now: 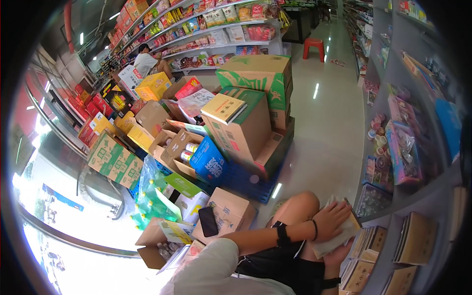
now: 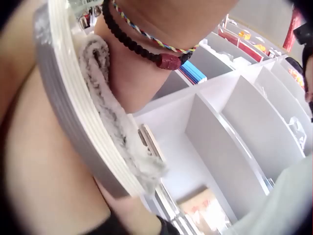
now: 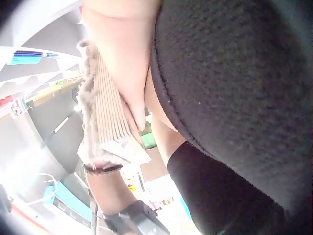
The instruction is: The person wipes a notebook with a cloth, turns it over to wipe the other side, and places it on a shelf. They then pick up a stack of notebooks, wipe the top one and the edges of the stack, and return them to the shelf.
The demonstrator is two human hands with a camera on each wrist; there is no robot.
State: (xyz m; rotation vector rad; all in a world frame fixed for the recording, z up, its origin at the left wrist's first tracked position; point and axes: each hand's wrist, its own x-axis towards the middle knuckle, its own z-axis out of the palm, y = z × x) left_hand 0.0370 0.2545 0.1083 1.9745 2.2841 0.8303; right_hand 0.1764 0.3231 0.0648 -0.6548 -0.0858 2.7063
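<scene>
My left hand (image 1: 332, 221) lies with its fingers stretched across a greyish-white fluffy cloth (image 1: 320, 250), pressing it onto a stack of thin exercise books (image 2: 80, 117). Dark braided and coloured bracelets (image 2: 142, 53) circle that wrist. From below, my right hand (image 1: 338, 252) grips the stack near my knee. In the right wrist view, the fingers of the right hand (image 3: 122, 49) lie along the books' outer face, while the cloth (image 3: 89, 107) covers their opposite side. The stack is tilted, and a brown cover shows at its edge in the head view.
Shelves at the right hold stacks of brown-covered books (image 1: 412, 238) and packaged toys (image 1: 403, 147). A phone (image 1: 208, 222) lies on a cardboard box (image 1: 233, 209) at my left. Piled cartons (image 1: 241, 132) stand on a blue pallet (image 1: 268, 184). Farther off are a red stool (image 1: 313, 50) and another person (image 1: 146, 63).
</scene>
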